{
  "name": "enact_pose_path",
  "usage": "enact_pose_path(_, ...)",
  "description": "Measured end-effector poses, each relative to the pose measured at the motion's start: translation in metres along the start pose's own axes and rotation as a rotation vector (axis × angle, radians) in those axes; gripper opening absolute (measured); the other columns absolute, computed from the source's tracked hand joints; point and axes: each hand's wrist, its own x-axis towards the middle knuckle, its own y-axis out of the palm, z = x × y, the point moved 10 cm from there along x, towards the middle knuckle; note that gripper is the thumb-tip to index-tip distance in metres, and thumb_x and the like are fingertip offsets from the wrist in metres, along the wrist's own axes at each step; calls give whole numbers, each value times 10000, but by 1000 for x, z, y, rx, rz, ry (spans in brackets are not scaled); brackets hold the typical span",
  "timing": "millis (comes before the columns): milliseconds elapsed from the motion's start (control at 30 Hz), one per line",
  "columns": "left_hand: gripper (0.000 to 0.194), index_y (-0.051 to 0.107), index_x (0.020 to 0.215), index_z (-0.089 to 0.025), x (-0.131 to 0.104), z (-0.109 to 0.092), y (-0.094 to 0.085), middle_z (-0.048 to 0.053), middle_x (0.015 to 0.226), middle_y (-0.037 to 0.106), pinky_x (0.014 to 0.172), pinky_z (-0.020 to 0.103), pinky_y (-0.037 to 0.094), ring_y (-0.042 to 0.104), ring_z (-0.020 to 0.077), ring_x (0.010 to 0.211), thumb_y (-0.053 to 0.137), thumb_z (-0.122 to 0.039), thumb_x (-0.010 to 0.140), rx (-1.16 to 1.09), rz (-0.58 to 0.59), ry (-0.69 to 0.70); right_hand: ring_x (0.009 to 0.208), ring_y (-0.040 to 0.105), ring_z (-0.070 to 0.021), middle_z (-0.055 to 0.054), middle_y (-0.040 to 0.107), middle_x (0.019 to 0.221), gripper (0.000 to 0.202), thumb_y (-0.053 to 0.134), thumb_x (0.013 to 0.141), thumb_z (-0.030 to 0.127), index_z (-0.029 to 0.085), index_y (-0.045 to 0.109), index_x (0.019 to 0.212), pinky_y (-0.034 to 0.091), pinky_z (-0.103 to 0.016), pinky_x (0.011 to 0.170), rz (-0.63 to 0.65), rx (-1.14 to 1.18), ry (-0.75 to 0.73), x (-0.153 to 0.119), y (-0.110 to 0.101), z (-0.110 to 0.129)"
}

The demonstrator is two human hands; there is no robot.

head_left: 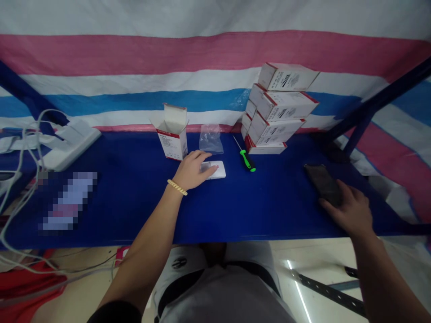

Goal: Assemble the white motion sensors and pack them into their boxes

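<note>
My left hand (192, 171), with a beaded band at the wrist, grips a small white rectangular device (220, 170) lying on the blue table (215, 211). The thumb rests on its face and the fingers reach along its far edge, hiding its left part. Just behind that hand stands an open white and red carton (174, 142) with its flaps up. A clear plastic bag (211, 140) lies beyond the device. Over on the right, my right hand (352, 208) is closed around the near end of a dark phone (321, 179), at table height.
A green and black screwdriver (248, 161) lies right of the device. Behind it, several white and red boxes (279, 130) are stacked against the striped sheet (215, 54). A white power strip (72, 146) with tangled cables (23, 148) and a pixelated item (70, 202) occupy the left.
</note>
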Motion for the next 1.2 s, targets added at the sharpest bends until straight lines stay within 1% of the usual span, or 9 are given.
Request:
enact_pose_path(200, 507, 578, 1206, -175, -1, -1, 2, 108, 1169, 626, 977, 457, 482, 581, 267, 1108, 686, -424, 778, 33, 55, -2, 1216, 488, -408, -255, 547, 1247, 831, 421, 749, 665, 61, 494, 1316, 333, -559, 1042, -359, 68, -80, -14, -34, 14)
enact_pose_path(333, 639, 561, 1236, -174, -3, 1, 10, 113, 1212, 612, 979, 487, 469, 576, 295, 1117, 755, -423, 680, 85, 140, -14, 1104, 572, -347, -202, 626, 1112, 582, 482, 771, 570, 127, 571, 1137, 410, -488, 987, -490, 213, -198, -25, -59, 72)
enact_pose_path(433, 722, 541, 1266, -183, -4, 6, 17, 115, 1236, 600, 971, 510, 458, 569, 316, 1118, 774, -451, 637, 118, 203, -33, 985, 621, -289, -128, 656, 1021, 386, 541, 788, 469, 189, 589, 1050, 481, -435, 870, -407, 397, -323, -19, -64, 142)
enact_pose_path(567, 807, 502, 1311, -202, -7, 13, 22, 111, 1235, 592, 962, 519, 448, 553, 335, 1123, 783, -471, 604, 163, 255, -54, 843, 630, -221, -63, 671, 920, 242, 582, 817, 345, 222, 598, 1024, 517, -375, 732, -216, 668, -631, -2, -67, 247)
enact_pose_path(667, 892, 474, 1350, -179, -9, 19, 25, 124, 1181, 592, 936, 510, 460, 555, 343, 1081, 803, -451, 567, 222, 298, -90, 952, 614, -246, -82, 670, 1016, 374, 645, 794, 380, 206, 592, 1120, 519, -431, 834, -33, 671, -848, 7, -58, 315)
enact_pose_path(767, 911, 468, 1359, -148, -11, 26, 27, 134, 1141, 601, 932, 507, 462, 564, 349, 1051, 814, -404, 555, 255, 343, -149, 1059, 578, -293, -116, 649, 1114, 609, 728, 711, 496, 187, 574, 1212, 498, -497, 913, 165, 573, -993, 4, -32, 358)
enact_pose_path(867, 875, 468, 1345, -124, -9, 28, 27, 150, 1178, 605, 963, 494, 453, 567, 344, 1080, 810, -370, 577, 195, 334, -177, 1124, 559, -297, -131, 626, 1174, 678, 754, 688, 497, 171, 559, 1250, 474, -497, 973, 294, 561, -1044, -3, -6, 374)
enact_pose_path(967, 867, 444, 1354, -133, -5, 22, 26, 137, 1183, 614, 963, 480, 462, 564, 324, 1087, 814, -339, 596, 82, 283, -142, 1152, 555, -291, -150, 578, 1227, 698, 748, 703, 459, 157, 530, 1293, 468, -468, 991, 329, 589, -977, -3, 10, 368)
enact_pose_path(1200, 904, 381, 1407, -219, 2, 1, 21, 100, 1152, 615, 966, 483, 471, 552, 292, 1079, 810, -245, 613, -121, 59, 49, 1033, 608, -285, -118, 603, 1130, 577, 723, 681, 386, 189, 545, 1193, 510, -447, 876, 331, 593, -852, 1, 11, 353)
